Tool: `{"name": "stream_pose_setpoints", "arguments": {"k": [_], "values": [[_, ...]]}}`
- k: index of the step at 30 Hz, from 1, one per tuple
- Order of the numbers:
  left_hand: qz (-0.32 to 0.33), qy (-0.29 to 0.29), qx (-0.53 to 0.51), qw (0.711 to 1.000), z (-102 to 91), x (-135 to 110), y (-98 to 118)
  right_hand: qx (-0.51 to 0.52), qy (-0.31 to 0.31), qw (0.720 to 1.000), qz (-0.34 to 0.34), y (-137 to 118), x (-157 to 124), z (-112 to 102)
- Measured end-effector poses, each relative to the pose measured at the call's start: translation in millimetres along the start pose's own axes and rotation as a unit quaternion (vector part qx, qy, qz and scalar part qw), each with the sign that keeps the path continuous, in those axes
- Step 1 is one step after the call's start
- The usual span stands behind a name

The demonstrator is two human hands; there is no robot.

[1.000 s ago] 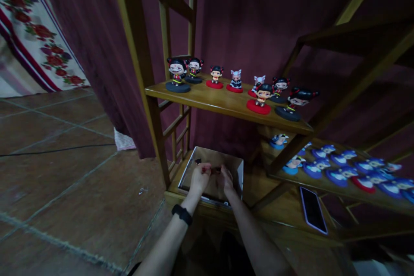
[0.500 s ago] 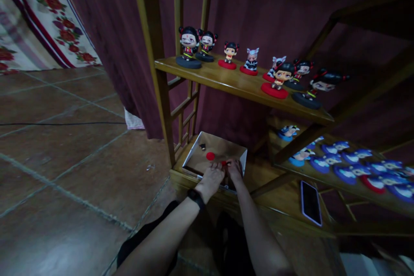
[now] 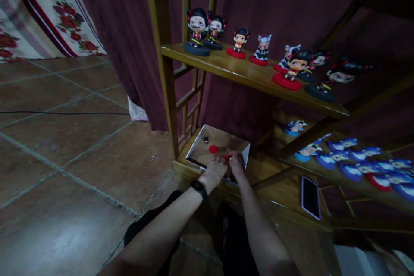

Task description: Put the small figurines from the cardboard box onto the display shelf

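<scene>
A shallow open cardboard box [image 3: 223, 136] with white sides sits on the low wooden shelf. Both my hands reach into its near right part. My left hand [image 3: 216, 169], with a black band on the wrist, has its fingers bent down and close together; what is under them is hidden. Close beside it, my right hand [image 3: 236, 164] pinches a small red piece [image 3: 227, 157] with something dark on it, too small to make out. Farther in lies a flat red disc [image 3: 213, 149], and a small dark piece [image 3: 205, 139] rests near the box's far left corner.
Several figurines on round bases, such as a black-haired one [image 3: 197, 26], stand on the upper shelf [image 3: 239, 71]. Blue-based figurines [image 3: 333, 158] fill a shelf at right. A phone [image 3: 310, 197] lies right of the box. A wooden post [image 3: 166, 95] rises at the box's left.
The camera view has shifted slightly, so the shelf figurines sit higher and farther right. Both hands stay in the box, close together around the small red piece.
</scene>
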State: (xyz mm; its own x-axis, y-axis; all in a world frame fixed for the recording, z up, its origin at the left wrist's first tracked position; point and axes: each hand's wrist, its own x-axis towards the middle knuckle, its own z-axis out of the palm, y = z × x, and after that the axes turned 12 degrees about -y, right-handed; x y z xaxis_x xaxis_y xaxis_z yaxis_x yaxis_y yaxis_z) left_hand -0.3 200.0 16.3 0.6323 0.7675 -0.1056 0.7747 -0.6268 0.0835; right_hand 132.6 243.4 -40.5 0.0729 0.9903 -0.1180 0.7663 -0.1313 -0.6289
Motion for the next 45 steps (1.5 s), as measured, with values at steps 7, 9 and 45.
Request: {"name": "stream_pose_setpoints", "arguments": {"k": [7, 9, 45], "values": [[-0.112, -0.006, -0.146, 0.983, -9.3, 5, -20, 0.130, 0.035, 0.990, 0.046, -17, -12, -18], [-0.162, 0.015, -0.303, 0.939, -15.7, 11, -30, 0.227, 0.020, 0.972, 0.055, -21, -21, -23], [-0.119, 0.013, -0.880, 0.460, -17.7, 26, -27, 0.467, -0.077, 0.881, 0.001, -50, -31, -42]]}}
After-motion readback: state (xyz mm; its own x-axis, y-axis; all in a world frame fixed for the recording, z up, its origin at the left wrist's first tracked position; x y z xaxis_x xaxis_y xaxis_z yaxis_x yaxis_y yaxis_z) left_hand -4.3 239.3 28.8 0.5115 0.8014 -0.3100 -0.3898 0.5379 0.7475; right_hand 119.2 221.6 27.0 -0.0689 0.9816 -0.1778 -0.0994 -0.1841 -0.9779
